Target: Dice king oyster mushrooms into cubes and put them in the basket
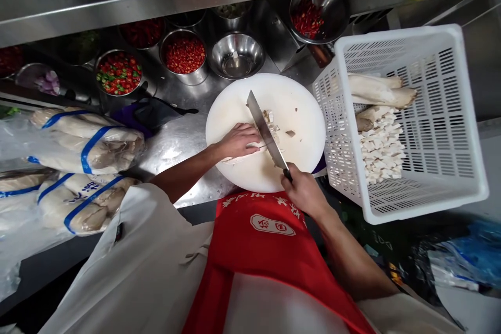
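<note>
A round white cutting board [309,125] lies on the metal counter in front of me. My left hand [241,139] presses down on a pale king oyster mushroom [239,158], fingers curled over it and partly hiding it. In my right hand [304,189] is the dark handle of a large kitchen knife [265,128]. Its long blade slants across the board, right beside my left fingertips and over the mushroom's end. Small cut mushroom pieces [269,116] lie behind and beside the blade. A brown scrap [290,133] rests farther right on the board.
To the right, a white plastic basket [464,115] holds whole mushrooms [381,90] and diced pieces [381,143]. Bagged mushrooms [111,148] lie left. Behind stand bowls of chopped red chilli [183,56], mixed peppers [119,72] and a metal bowl [237,55], under a steel shelf edge [164,2].
</note>
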The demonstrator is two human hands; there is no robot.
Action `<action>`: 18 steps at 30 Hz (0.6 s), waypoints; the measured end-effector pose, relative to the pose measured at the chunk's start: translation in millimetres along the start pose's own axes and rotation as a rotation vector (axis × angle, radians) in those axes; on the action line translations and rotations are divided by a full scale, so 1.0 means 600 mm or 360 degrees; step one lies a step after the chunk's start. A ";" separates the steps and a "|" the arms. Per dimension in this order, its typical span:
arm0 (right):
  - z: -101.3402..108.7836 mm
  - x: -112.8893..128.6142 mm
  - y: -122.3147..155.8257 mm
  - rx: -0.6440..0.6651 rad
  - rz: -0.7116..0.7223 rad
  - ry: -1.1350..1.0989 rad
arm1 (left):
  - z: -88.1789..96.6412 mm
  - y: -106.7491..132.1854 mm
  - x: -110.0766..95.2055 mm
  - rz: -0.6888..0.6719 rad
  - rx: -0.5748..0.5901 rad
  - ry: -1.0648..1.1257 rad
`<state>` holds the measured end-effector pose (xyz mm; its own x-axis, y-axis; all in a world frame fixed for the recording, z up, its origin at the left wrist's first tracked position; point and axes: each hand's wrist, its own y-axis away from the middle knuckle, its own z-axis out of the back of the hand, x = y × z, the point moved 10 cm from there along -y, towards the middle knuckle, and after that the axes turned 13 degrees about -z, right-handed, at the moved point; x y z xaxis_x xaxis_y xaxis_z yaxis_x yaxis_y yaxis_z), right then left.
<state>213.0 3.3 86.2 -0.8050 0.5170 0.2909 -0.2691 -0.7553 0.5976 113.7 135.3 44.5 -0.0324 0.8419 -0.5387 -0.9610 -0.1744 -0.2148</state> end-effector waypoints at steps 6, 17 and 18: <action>0.005 -0.016 0.073 0.0256 -0.0092 0.0055 | -0.006 0.007 -0.004 -0.0020 0.0012 0.0019; 0.003 0.013 0.022 0.0043 0.0022 -0.0029 | -0.001 0.027 -0.006 -0.0006 -0.0012 -0.0020; 0.012 0.010 0.044 0.0083 0.0024 -0.0043 | -0.001 0.032 -0.006 -0.0002 -0.0010 -0.0022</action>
<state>205.2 -10.8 109.3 -0.7939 0.5171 0.3199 -0.2285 -0.7413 0.6311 95.8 128.7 41.8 -0.0353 0.8491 -0.5271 -0.9593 -0.1766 -0.2203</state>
